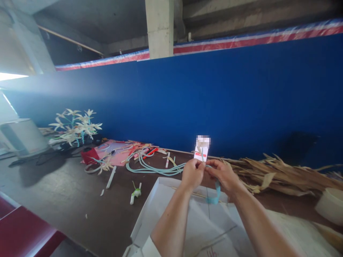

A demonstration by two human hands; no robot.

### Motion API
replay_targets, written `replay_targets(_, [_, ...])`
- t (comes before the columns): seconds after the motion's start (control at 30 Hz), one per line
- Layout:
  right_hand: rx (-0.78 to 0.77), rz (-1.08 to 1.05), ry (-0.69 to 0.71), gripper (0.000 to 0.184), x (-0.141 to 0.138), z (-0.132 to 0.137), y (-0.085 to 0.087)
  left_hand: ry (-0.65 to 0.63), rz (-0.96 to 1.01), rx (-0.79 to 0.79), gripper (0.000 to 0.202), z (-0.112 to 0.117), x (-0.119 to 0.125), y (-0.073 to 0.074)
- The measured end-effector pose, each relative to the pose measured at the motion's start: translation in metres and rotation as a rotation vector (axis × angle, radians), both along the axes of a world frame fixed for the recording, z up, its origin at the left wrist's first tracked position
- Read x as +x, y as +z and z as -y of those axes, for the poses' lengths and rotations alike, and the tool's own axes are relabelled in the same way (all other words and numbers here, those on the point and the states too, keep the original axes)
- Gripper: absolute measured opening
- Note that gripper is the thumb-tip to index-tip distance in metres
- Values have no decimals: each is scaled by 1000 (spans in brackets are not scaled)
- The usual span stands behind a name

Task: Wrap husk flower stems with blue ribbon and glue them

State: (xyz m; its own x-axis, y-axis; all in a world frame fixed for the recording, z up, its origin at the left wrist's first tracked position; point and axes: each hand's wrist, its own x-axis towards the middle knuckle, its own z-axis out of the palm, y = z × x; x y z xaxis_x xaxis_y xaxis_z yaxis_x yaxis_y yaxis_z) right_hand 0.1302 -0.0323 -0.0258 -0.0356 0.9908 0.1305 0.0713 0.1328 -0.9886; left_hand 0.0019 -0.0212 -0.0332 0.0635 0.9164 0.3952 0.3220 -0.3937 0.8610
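Note:
My left hand [192, 174] and my right hand [224, 175] meet over the white box [160, 205], fingers pinched together on a small dry straw piece [201, 154] that sticks up between them. A light blue strip [216, 192] curls down from under my right hand. A small white card with a red stripe [201, 152] stands just behind the fingertips; whether it is held I cannot tell.
Dry corn husks [278, 175] lie piled at the right. Light blue strips [152, 167] and pink paper [115, 151] lie on the dark table [66, 192]. Straw flowers [76, 125] stand far left. A blue wall [241, 100] runs behind. A pale round container [331, 205] sits at right.

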Motion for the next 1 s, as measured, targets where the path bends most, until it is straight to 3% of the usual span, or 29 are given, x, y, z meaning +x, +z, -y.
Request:
replay_targets(0.3, [-9, -32, 16, 33, -2, 0, -3, 73, -92, 68, 33, 0, 1, -2])
replay_targets(0.67, [-36, -114, 60, 31, -1, 1, -4, 71, -71, 55, 38, -2, -1, -3])
replay_targets(1.0, [124, 247, -130, 28, -2, 0, -2, 17, -44, -4, 39, -1, -5, 3])
